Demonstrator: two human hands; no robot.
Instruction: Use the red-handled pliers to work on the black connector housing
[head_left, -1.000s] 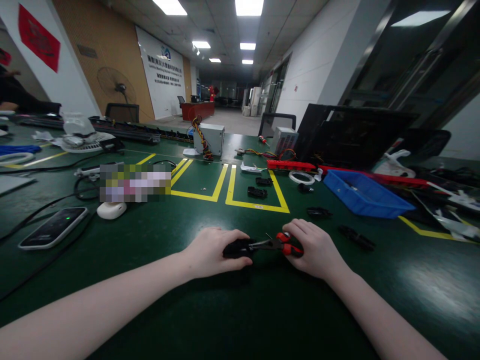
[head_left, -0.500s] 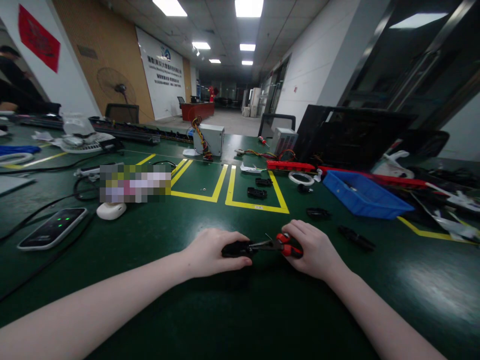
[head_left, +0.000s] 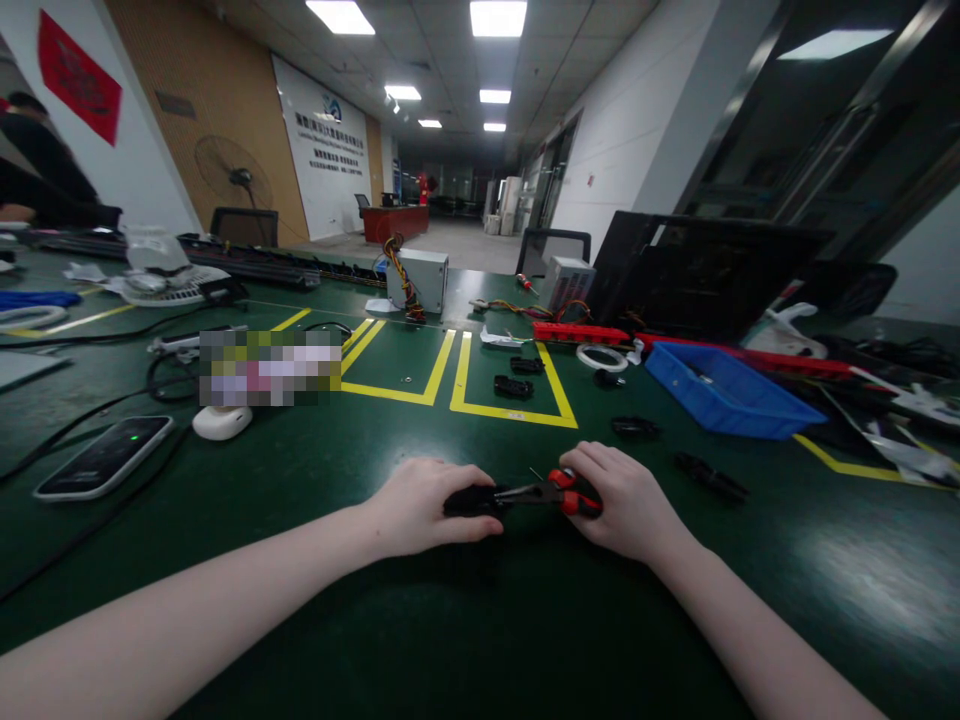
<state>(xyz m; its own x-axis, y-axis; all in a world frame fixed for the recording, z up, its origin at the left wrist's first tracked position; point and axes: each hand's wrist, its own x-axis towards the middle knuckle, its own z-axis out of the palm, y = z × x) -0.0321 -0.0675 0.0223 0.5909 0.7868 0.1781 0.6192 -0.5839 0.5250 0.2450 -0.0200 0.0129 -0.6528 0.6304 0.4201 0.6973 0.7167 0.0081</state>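
My left hand (head_left: 431, 505) is closed around a small black plastic part (head_left: 472, 500), thumb on the near side and fingers on the far side. My right hand (head_left: 619, 500) grips needle-nose pliers (head_left: 551, 492) by their red and black handles. The plier jaws point left and meet the end of the black part; whether they pinch it I cannot tell. A thin pin or wire (head_left: 534, 472) sticks up beside the jaws. Similar black parts lie beyond and to the right: one (head_left: 636, 427) past my right hand, another (head_left: 711, 476) farther right.
More black parts (head_left: 513, 386) lie inside a yellow taped outline (head_left: 517, 415) on the green table (head_left: 405, 640). A blue tray (head_left: 735, 390) stands at the right. A phone-like device (head_left: 105, 458) and black cables are at the left. Power supplies (head_left: 431, 280) stand behind; a person (head_left: 45, 160) is far left.
The pliers and my right hand have shifted very slightly left, and the jaws sit closer to the black part. My left hand has stayed almost still.
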